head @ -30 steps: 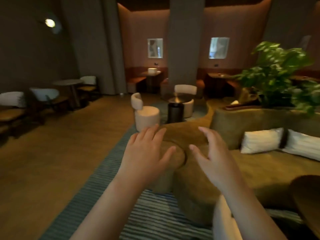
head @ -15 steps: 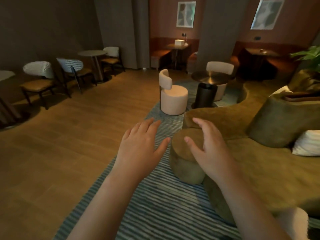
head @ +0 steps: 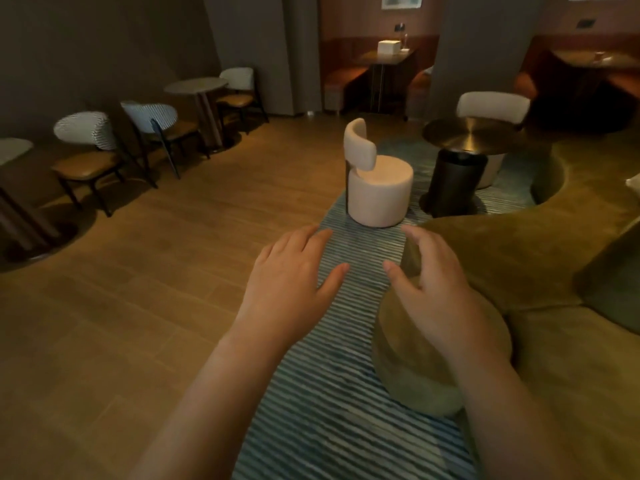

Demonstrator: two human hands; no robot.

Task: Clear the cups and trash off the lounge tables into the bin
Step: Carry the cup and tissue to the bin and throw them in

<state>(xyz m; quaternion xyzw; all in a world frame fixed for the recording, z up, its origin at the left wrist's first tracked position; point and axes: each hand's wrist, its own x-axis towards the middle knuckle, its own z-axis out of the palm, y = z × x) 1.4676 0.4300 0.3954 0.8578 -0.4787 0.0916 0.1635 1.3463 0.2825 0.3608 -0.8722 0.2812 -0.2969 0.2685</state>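
1. The left hand (head: 291,282) hovers palm down over a striped rug (head: 346,393), fingers spread and relaxed, holding nothing.
2. The right hand (head: 440,292) hovers beside it, fingers loosely bent, also holding nothing, above a round olive stool (head: 408,372).
3. The stool stands at the rug's edge against a green sofa (head: 554,271) on the right.
4. Ahead, a cream chair (head: 377,188) sits on the rug, just beside a round lounge table (head: 467,133) with a metal top.
5. Well behind, a booth table (head: 384,58) carries a white box (head: 388,47) (smaller items beside it are too small to identify).
6. Left, striped chairs (head: 86,133) stand on a wooden floor (head: 156,271).
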